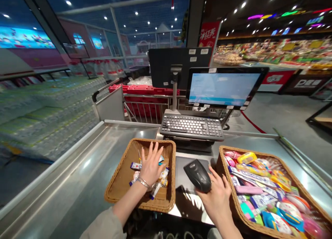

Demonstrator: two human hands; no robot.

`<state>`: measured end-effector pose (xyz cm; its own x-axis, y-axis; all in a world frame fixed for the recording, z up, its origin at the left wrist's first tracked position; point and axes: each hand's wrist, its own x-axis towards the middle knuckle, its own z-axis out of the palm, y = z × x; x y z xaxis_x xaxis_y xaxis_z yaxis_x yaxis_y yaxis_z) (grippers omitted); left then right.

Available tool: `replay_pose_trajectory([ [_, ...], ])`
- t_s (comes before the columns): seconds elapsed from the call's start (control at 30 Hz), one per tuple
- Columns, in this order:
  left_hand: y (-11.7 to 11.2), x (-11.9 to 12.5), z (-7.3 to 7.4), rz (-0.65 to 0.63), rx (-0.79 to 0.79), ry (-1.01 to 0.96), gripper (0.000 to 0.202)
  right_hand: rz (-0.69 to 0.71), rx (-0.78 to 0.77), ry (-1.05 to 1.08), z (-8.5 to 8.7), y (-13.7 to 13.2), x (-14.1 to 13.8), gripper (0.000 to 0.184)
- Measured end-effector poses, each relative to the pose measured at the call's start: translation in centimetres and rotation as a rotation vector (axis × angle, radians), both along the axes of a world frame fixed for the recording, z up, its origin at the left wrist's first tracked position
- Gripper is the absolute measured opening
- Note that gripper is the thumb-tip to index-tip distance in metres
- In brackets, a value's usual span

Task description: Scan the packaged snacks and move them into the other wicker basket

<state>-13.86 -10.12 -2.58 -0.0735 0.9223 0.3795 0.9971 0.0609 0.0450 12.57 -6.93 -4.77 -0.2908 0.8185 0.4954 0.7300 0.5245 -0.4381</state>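
Note:
My left hand [151, 164] lies flat with fingers spread inside the left wicker basket [121, 183], resting on a few wrapped snack packets [162, 178]. A bracelet sits on that wrist. My right hand [216, 194] is closed around a black handheld barcode scanner [198, 175], held low over the dark scan plate [181, 173] between the two baskets. The right wicker basket [298, 185] is heaped with several colourful wrapped snacks [259, 183] and touches the right hand's side.
A black keyboard [192, 126] and a lit checkout monitor [223, 86] stand behind the baskets, with a second screen [176, 64] facing away. The steel counter [77, 183] runs left with a raised rail. Stacked bottled water [46, 111] and red carts [145, 93] lie beyond.

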Motion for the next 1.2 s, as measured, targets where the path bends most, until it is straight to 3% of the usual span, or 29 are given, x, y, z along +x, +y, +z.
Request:
replay_pose_trajectory([
  [0.3,-3.0,-4.6,-1.7,0.082,-0.074,0.041,0.062,0.083,-0.107,0.012,-0.1,-0.6,-2.5,0.013],
  [0.53,-3.7,-7.9,-3.8,0.120,-0.197,0.048,0.065,0.103,-0.134,0.020,-0.4,-0.9,-3.2,0.016],
  [0.7,-3.0,-9.0,-5.0,0.143,-0.301,0.068,0.062,0.097,-0.126,0.017,-0.6,-0.8,-3.2,0.018],
  [0.97,0.4,-8.3,-5.3,0.148,-0.429,0.046,0.061,0.078,-0.105,-0.033,-1.1,-0.5,-2.7,0.019],
  [1.2,2.2,-7.9,-7.6,0.204,-0.518,0.019,0.056,0.059,-0.074,-0.057,-1.3,0.1,-1.9,0.020],
])
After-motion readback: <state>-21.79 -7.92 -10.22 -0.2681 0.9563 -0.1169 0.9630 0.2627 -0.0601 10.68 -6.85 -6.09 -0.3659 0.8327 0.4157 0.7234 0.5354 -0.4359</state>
